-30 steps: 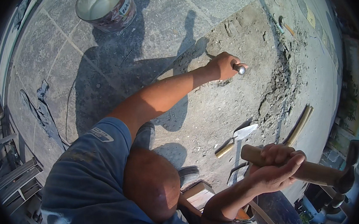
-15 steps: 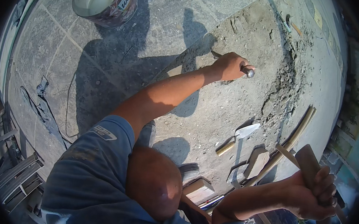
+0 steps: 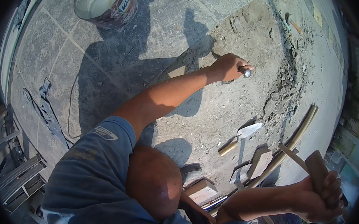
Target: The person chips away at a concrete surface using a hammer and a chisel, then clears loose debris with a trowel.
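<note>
My left hand [image 3: 227, 67] is closed round a metal chisel [image 3: 246, 72]. Its round, shiny end pokes out beside the thumb, and the chisel's other end is mostly hidden by the hand, over rough, chipped ground. At the lower right, my right hand [image 3: 322, 199] is raised in a fist round the thick handle [image 3: 317, 165] of what looks like a hammer; its head cannot be made out. Below that arm lie a pointed trowel [image 3: 249, 130] with a wooden grip and a brick-like block [image 3: 260, 162]. Another block [image 3: 201, 191] sits near my foot.
A bucket [image 3: 126, 15] stands at the far left on grey paving. Broken rubble [image 3: 285, 82] runs along the right of the rough patch. Long pale poles [image 3: 300, 129] lie on the right. Dark torn scraps [image 3: 49, 110] and slatted wood [image 3: 22, 181] are at the left.
My right fist has moved slightly right and down with its tool. The chisel's round end has shifted a little left in my left hand. The whole view has drifted slightly.
</note>
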